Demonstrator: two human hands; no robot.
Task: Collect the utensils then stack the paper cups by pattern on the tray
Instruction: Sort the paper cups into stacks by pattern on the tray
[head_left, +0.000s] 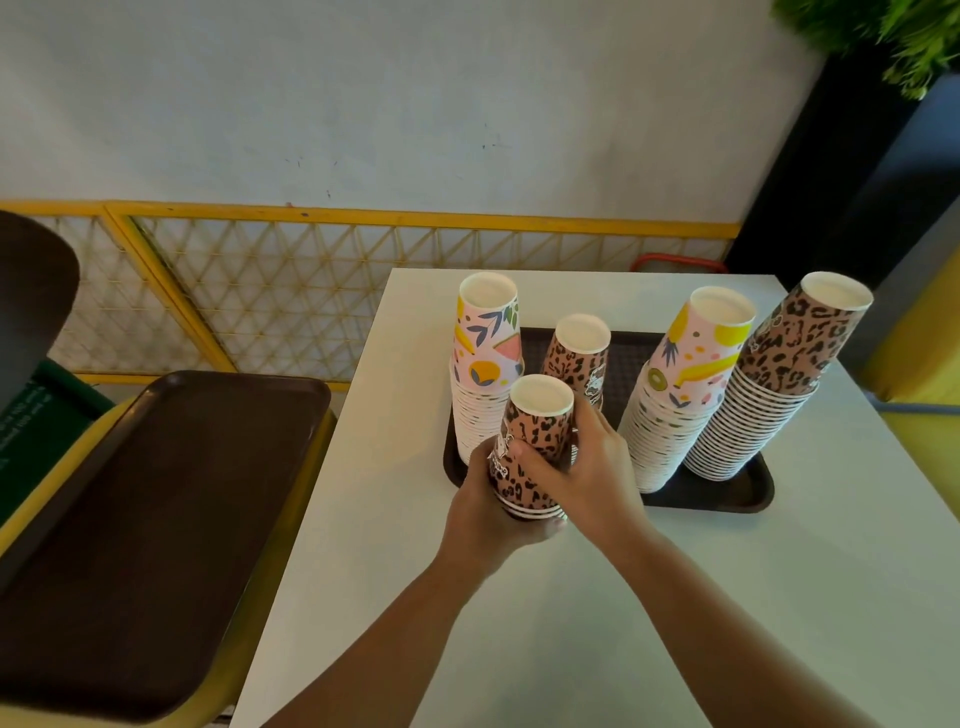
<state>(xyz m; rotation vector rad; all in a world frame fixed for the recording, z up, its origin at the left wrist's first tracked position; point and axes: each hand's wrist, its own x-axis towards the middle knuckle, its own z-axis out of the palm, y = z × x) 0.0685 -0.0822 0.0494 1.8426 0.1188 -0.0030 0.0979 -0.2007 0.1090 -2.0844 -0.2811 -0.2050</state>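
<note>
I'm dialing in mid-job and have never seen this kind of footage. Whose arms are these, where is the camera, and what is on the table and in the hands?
There is no machine here: a person works with bare hands, and the single picture comes from a camera worn on their head, looking forward and down.

On the white table sits a dark tray with upside-down paper cup stacks: two tall fruit-pattern stacks and, a tall leopard-pattern stack at the right, and a short leopard stack in the middle.

The left hand and right hand together grip a small leopard stack at the tray's near edge. A second, empty tray rests to the left, off the table.
</note>
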